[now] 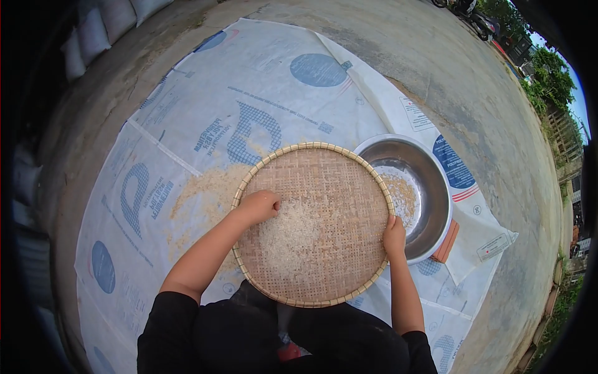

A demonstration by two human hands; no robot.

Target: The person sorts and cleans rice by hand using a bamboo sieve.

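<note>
I'd keep the woven tray level and work lightly so the pale grains don't spill. Right hand has its grip clamped on the tray's side, with the tray stretching off to its left. Left hand is curled pretty much closed, grains just beside that grip; can't tell if anything's pinched inside. Metal basin sits just past the right grip.

The right hand grips a round woven tray by the rim; the left hand, curled, is beside its pale grains. A metal basin rests on printed sheeting.
</note>
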